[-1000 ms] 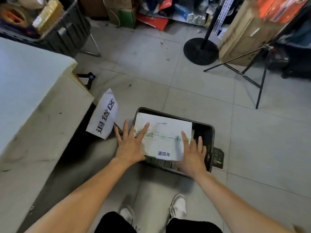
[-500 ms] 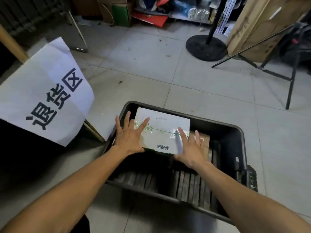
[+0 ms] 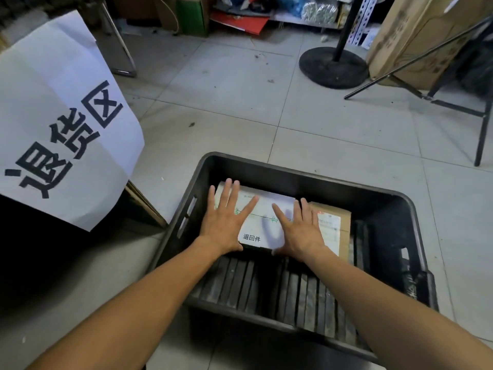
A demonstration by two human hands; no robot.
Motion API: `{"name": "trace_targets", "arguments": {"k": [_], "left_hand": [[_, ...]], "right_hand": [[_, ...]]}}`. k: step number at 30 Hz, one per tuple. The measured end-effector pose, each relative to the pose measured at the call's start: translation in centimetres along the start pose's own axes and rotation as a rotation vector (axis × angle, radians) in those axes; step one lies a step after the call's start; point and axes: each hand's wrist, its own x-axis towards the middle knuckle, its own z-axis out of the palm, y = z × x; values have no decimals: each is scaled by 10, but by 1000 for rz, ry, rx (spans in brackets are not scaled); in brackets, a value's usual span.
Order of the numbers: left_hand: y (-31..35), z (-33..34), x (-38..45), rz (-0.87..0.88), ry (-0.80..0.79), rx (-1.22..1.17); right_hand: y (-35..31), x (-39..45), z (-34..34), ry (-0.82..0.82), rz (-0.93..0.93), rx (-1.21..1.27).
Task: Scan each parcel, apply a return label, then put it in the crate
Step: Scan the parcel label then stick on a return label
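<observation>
Since a moment ago you have lowered the parcel deeper into the crate, up against its far wall. Your left hand and right hand lie flat on top of it, fingers straight and spread, gripping nothing. Its white label shows between your thumbs. A brown box sits just beside it on the right.

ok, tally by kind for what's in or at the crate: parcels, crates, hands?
Parcels: 2, the white-labelled parcel and the brown cardboard parcel beside it
Crates: 1, the black crate
Hands: 2, left hand and right hand, flat on the white-labelled parcel
Total: 5
</observation>
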Motion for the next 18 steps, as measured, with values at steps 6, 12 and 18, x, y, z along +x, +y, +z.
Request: {"name": "trace_targets", "arguments": {"k": [6,12,18], "left_hand": [[5,21,3,50,-21,36],[5,42,10,41,-60,89],[3,45,11,21,-72,104]], "right_hand": [[-1,1,25,-49,-93,-302],[2,2,24,-42,-52,-432],[-18,13,25,-16,-95,-356]]}}
